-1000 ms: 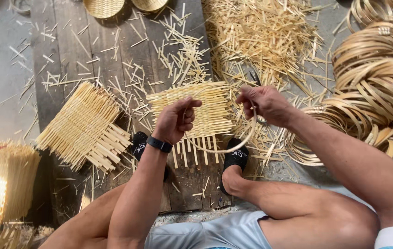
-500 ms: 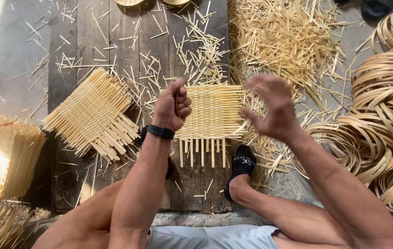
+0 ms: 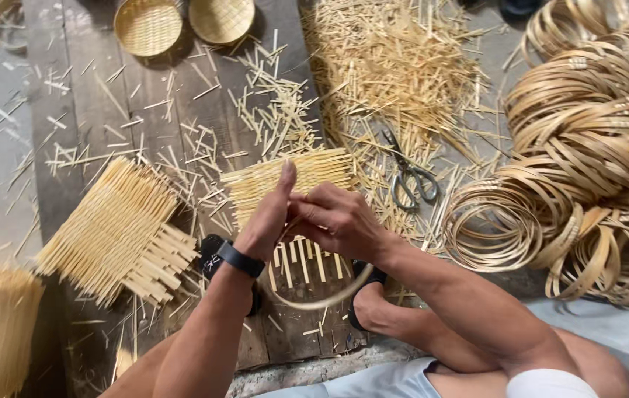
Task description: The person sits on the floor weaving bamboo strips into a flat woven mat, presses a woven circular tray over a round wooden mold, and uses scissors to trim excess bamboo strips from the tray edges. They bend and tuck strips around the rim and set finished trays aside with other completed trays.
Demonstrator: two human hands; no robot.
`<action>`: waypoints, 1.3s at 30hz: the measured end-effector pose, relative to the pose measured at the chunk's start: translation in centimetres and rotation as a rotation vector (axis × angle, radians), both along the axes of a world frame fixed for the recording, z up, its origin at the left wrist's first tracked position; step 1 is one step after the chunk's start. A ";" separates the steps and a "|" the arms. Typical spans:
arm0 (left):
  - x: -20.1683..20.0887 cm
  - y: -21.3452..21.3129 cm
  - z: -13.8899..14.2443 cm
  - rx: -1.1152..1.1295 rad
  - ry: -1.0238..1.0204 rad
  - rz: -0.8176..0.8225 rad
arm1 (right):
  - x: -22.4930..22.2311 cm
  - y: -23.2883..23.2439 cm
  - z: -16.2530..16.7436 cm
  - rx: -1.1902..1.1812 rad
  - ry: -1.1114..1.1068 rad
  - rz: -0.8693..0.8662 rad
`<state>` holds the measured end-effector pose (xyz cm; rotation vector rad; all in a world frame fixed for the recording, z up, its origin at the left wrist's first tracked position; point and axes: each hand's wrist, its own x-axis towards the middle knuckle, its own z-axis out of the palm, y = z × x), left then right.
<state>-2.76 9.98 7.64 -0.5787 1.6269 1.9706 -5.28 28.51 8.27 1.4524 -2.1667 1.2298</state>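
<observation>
Right now both hands meet over the woven mat (image 3: 296, 177) on the wooden boards (image 3: 108, 118). The left hand (image 3: 270, 214), a black watch (image 3: 239, 259) on its wrist, stands edge-up with fingers straight and pressed together, thumb tucked toward the other hand. The right hand (image 3: 340, 217) is curled, fingers pinched on a thin bamboo hoop (image 3: 322, 301) that loops down below both hands and hangs above the mat's loose ends. Whether the left hand also grips the hoop is hard to tell, since the right hand's fingers cover the spot.

The mat lies flat between the person's two black sandals (image 3: 362, 284). Just to its left sits a second woven mat (image 3: 112, 232), tilted, its free slats pointing toward the feet. At the top edge, two small round woven baskets (image 3: 148, 26) sit side by side, and they look to hold nothing. Scissors (image 3: 410, 180) lie to the right of the mat, among a pile of cut bamboo sticks (image 3: 395, 66). Further right, a big heap of bamboo hoops (image 3: 587, 162) is stacked and spilling over the floor.
</observation>
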 end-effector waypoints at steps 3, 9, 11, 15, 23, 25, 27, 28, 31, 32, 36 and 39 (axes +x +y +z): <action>1.1 1.6 -1.3 0.011 -0.093 -0.046 | 0.1 0.2 -0.1 0.127 0.084 0.003; 1.6 2.9 -4.3 0.078 -0.245 0.159 | 1.2 0.9 -1.6 0.233 0.025 -0.086; 1.4 3.3 -4.7 0.099 -0.274 0.180 | 1.5 0.9 -2.1 0.272 0.009 -0.119; 1.0 3.0 -4.7 0.168 -0.241 0.124 | 0.1 1.3 -2.7 0.218 -0.075 -0.077; 1.3 -0.6 -6.0 0.451 0.250 0.707 | -3.2 4.6 -4.6 -0.608 -1.618 -0.166; 1.4 -0.7 -6.8 0.567 0.278 0.752 | -2.7 5.0 -5.7 -0.761 -1.716 -0.113; 1.5 -1.0 -7.2 0.533 0.268 0.723 | -2.2 5.2 -6.9 -0.842 -1.735 -0.088; 1.4 -1.4 -7.3 0.517 0.275 0.709 | -2.2 5.1 -7.6 -0.854 -1.745 -0.059; 1.0 -2.7 -6.9 0.431 0.055 0.491 | -2.3 5.1 -9.5 -0.799 -1.763 0.008; 0.7 -3.1 -6.8 0.406 0.031 0.438 | -2.7 5.3 -10.0 -0.726 -1.722 0.031; 0.3 -3.5 -7.2 0.421 -0.097 0.346 | -3.7 4.9 -12.2 -0.656 -1.770 0.019; 0.2 -3.6 -8.2 0.455 -0.121 0.367 | -4.1 4.7 -13.1 -0.557 -1.718 -0.017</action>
